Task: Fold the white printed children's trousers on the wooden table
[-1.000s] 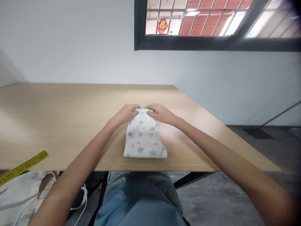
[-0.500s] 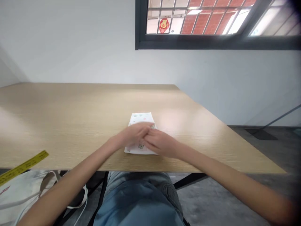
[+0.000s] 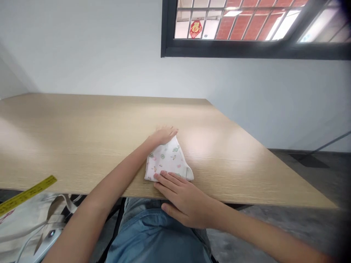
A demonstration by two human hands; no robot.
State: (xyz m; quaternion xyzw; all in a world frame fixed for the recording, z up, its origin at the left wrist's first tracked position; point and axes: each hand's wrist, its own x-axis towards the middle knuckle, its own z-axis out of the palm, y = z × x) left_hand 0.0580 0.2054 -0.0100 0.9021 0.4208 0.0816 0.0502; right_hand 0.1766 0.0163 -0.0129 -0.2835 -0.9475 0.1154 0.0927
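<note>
A small folded white cloth with little coloured prints lies near the front edge of a light wooden table. My left hand rests flat on the cloth's far end, fingers stretched out. My right hand lies open at the table's front edge, its fingertips on the cloth's near edge and the palm hanging past the table over my lap.
A yellow measuring tape pokes over the table's front left corner. Below it on the floor sits a white bag with straps. A white wall and a dark-framed window stand beyond the table; grey floor lies to the right.
Both hands held the cloth's far end, then met over its middle as it was folded toward me. Now the left hand has gone back to the far end and the right to the near edge.
</note>
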